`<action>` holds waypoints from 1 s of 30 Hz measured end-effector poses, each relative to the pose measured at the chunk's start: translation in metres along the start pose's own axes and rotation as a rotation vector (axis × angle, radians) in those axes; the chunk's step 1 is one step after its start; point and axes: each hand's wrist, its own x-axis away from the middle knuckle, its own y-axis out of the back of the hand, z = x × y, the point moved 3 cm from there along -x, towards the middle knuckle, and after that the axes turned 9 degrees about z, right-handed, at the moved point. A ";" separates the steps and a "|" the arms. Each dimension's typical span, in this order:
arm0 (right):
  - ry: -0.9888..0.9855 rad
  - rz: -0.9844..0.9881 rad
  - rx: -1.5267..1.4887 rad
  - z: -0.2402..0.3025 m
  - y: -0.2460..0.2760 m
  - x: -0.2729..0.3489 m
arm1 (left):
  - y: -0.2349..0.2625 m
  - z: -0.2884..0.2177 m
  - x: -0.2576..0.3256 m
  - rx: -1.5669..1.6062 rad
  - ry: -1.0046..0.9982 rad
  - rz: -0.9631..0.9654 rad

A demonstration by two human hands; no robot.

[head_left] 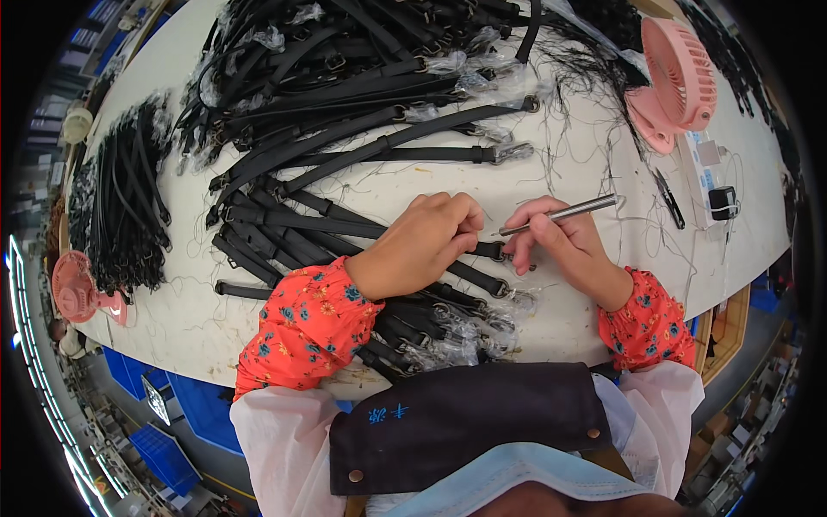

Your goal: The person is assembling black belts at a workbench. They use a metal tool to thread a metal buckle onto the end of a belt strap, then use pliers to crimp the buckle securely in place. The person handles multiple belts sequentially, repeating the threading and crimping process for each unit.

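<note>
My right hand (560, 241) grips a slim metal pen-shaped tool (560, 214) with a thin cord at its back end; its tip points left toward my other hand. The right fingertips are beside the metal-fitted end of a black strap (488, 250). My left hand (431, 233) is closed in a pinch, close to the tool's tip; what its fingers hold, if anything, is hidden. That strap runs beneath the left hand. Several more black straps (284, 231) with metal buckles lie fanned out under and left of it, some ends wrapped in clear plastic (448, 332).
A big heap of black straps (345, 60) covers the far side of the white table (198, 332). Another bundle (129, 198) lies left. A pink fan (676, 77) stands far right, a second pink fan (77, 289) at left. Black tweezers (668, 198) and loose threads lie right.
</note>
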 end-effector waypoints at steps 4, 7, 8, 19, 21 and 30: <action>0.021 -0.013 -0.004 0.002 0.000 0.002 | 0.008 -0.007 0.005 -0.079 -0.046 0.034; 0.016 0.002 0.001 0.002 0.001 0.003 | 0.007 -0.013 0.011 -0.298 -0.097 -0.063; 0.012 0.012 0.004 0.001 0.001 0.003 | 0.005 -0.015 0.011 -0.333 -0.110 -0.066; 0.044 -0.020 0.004 0.000 -0.001 0.002 | -0.019 -0.030 0.016 -0.861 -0.186 -0.107; 0.047 -0.024 0.009 0.000 -0.001 0.001 | -0.020 -0.030 0.014 -0.831 -0.197 -0.124; -0.046 -0.050 0.018 0.004 0.001 0.001 | -0.015 -0.008 0.002 -0.334 -0.120 -0.166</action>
